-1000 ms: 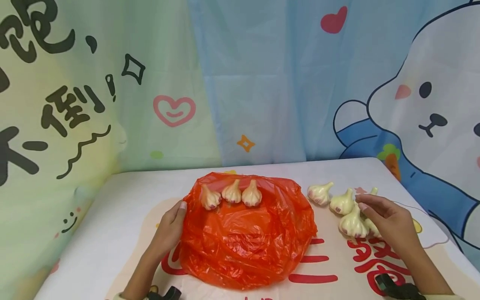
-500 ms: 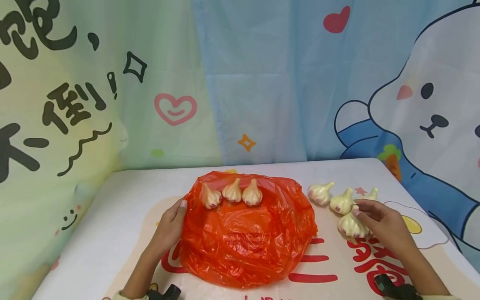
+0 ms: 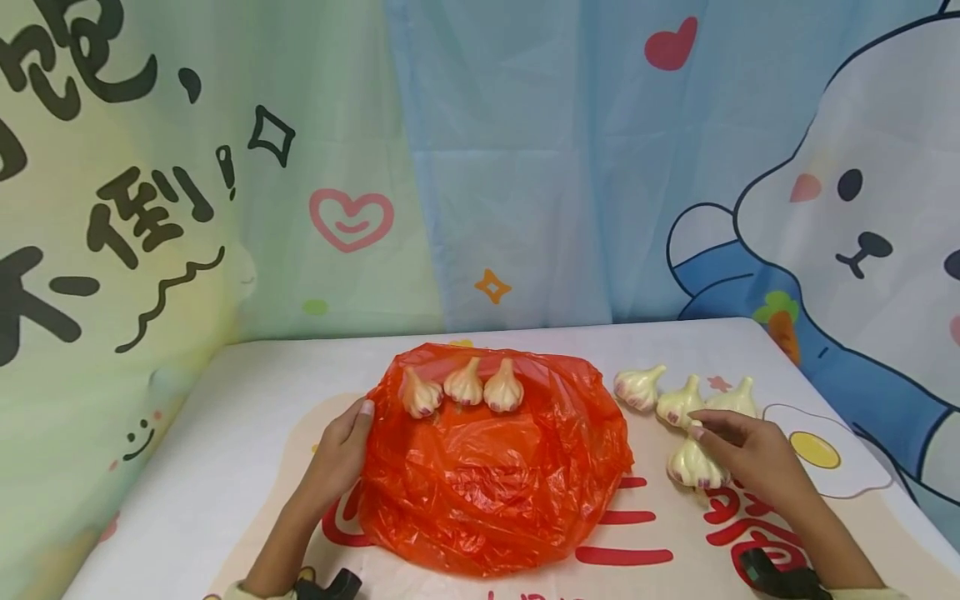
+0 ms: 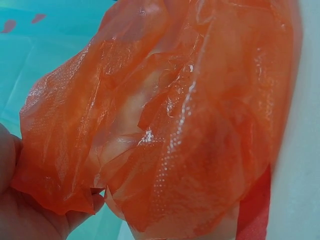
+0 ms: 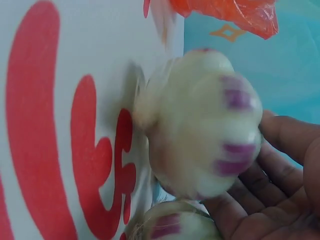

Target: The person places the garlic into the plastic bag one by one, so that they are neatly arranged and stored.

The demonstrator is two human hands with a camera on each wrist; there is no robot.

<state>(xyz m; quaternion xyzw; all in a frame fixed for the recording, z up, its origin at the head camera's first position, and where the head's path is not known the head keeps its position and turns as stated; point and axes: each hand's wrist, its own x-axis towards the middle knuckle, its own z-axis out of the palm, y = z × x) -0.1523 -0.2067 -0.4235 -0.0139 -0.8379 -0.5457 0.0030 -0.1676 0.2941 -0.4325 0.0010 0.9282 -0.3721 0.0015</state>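
The white printed tabletop carries a crumpled, translucent red-orange plastic bag at its middle. Judged light, limp and slippery; best held by the rim. The left hand pinches its left edge. The right hand, right of the bag, pinches the neck of a pale, rounded, purple-marked garlic bulb, nearest of the loose bulbs. Judged light, firm and smooth, liable to roll; neck or rounded body would serve as a hold. Contact between its base and the tabletop cannot be confirmed. Three whitish garlic bulbs sit at the bag's far part.

Against the frame half a second earlier: bag unchanged; right hand and gripped bulb shifted slightly left and nearer, exposing more of the printed yellow yolk.
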